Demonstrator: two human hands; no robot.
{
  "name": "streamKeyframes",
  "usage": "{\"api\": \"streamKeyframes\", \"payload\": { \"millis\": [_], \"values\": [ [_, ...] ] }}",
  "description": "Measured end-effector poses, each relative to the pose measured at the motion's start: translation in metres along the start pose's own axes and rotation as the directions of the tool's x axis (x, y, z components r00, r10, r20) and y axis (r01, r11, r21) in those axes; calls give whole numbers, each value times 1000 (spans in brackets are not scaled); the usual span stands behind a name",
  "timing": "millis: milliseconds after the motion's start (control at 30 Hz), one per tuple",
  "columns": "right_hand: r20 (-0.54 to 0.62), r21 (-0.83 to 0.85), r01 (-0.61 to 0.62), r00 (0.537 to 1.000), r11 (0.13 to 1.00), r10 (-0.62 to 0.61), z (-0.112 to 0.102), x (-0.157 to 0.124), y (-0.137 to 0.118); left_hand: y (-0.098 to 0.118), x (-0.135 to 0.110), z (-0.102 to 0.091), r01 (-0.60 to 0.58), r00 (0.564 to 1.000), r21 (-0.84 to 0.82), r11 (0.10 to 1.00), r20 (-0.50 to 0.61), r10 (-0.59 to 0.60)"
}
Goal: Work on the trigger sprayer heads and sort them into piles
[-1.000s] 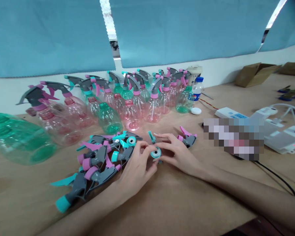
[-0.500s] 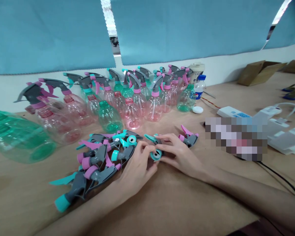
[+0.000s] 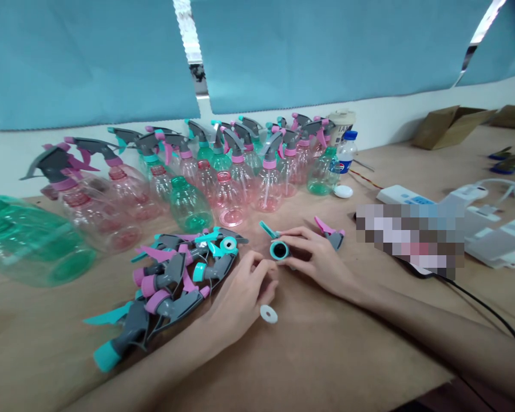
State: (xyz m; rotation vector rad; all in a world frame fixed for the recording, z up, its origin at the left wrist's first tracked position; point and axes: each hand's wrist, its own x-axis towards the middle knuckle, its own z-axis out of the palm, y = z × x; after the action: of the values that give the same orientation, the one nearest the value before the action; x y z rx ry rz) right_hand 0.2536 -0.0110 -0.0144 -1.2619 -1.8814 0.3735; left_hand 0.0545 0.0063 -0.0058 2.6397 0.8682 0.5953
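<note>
In the head view, the right hand (image 3: 317, 257) pinches a teal-collared spray head (image 3: 278, 258) between thumb and fingers. The left hand (image 3: 242, 286) is half curled; I cannot tell whether it grips anything. A white washer (image 3: 272, 317) shows just beside its fingertips, other spray heads (image 3: 178, 272) to its left.

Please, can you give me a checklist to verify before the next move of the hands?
1. Grey plastic spray head with turquoise round collar held by right hand: ok.
2. Its opening uncovered and visible: ok.
3. White flat disc with central hole seated inside it: not ok; outside, near left hand.
4. Disc gripped by left hand: cannot tell.
5. Front-middle transparent green plastic bottle upright: ok; its neck is open.
</note>
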Motion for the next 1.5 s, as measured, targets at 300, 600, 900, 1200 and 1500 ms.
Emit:
{"api": "streamKeyframes", "payload": {
  "millis": [300,600,900,1200,1500],
  "values": [
    [31,-19,7,1000,1000,-7,6,-3,1,-1,0,-2,131,991,-117,984,-23,-135],
    [27,84,-23,999,996,21,2,-2,-3,-1,-3,-8,208,978,-243,948,27,-208],
    [34,99,-51,998,994,48,0,-3,-3,-1,-10,-22,98,939,-192,976,344,-27],
    [19,109,-36,999,993,34,0,-3,-2,0,-7,-19,86,935,-230,969,354,0],
    [26,137,-48,999,989,45,0,-4,-4,-5,-11,-14,341,940,-489,803,173,-293]
  ]
}}
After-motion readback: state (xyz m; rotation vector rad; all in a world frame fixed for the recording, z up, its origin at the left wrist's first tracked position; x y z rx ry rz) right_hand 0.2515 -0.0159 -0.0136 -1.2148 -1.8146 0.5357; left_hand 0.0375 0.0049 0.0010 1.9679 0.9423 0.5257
